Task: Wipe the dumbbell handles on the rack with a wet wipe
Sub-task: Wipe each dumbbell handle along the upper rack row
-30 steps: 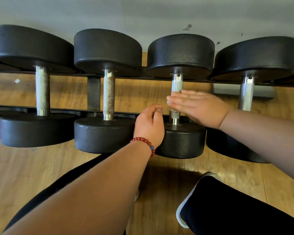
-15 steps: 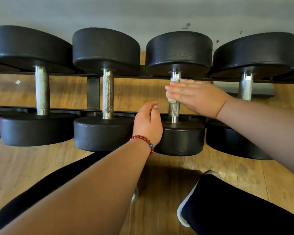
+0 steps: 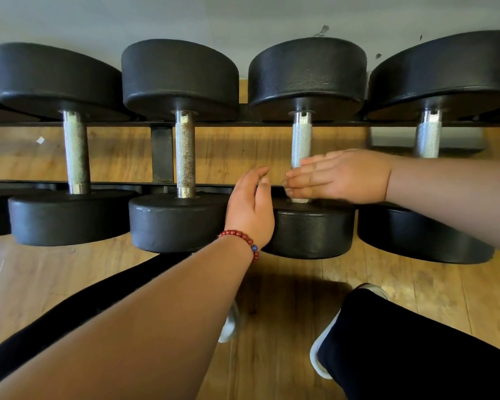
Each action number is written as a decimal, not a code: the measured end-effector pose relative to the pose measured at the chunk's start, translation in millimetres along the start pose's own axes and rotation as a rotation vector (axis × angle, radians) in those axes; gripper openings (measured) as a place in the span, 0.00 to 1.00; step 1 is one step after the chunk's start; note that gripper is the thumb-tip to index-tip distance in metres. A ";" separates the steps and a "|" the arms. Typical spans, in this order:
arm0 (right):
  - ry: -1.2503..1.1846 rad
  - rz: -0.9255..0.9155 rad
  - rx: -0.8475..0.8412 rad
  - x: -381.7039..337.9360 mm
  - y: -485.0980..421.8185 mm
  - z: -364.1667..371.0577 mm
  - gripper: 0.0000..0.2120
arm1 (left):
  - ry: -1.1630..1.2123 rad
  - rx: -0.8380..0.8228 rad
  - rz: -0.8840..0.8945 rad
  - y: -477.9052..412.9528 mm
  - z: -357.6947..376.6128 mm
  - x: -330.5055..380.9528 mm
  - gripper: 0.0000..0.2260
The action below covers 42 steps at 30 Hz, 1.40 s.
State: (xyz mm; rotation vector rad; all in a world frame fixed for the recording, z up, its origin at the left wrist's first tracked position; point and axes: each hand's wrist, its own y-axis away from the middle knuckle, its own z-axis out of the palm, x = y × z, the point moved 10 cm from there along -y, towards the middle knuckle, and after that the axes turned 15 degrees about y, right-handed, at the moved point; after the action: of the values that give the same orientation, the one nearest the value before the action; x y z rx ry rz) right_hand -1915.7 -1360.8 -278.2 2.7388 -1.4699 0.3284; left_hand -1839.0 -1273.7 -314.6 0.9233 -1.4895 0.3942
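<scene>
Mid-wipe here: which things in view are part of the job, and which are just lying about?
Job: right hand, wet wipe, third dumbbell handle, second handle, rack.
Lying about: white scrap on the floor, shoe, bead bracelet.

A plain grey-white wall (image 3: 243, 15) runs across the far side, carrying a few small dark marks (image 3: 323, 30) toward the right. The floor (image 3: 286, 301) is warm brown wooden planking with visible grain, softly shadowed near the middle. A small white scrap (image 3: 40, 140) lies on it at far left.
</scene>
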 end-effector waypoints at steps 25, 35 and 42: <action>-0.005 0.314 0.006 25.2 -8.2 -0.1 0.29 | 0.003 0.006 0.042 -3.0 0.8 -3.2 0.16; -0.445 1.322 0.214 56.5 65.4 -18.4 0.16 | 0.012 -0.007 0.026 -2.8 0.9 -4.7 0.16; -0.918 1.632 0.302 43.3 54.5 6.6 0.16 | 0.004 -0.007 0.005 -2.2 0.9 -2.2 0.16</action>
State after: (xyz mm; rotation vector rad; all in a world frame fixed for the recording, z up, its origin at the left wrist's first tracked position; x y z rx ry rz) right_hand -1936.4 -1427.5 -281.0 0.9398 -3.6671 -0.9074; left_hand -1838.2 -1275.0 -317.4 0.9123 -1.4889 0.3943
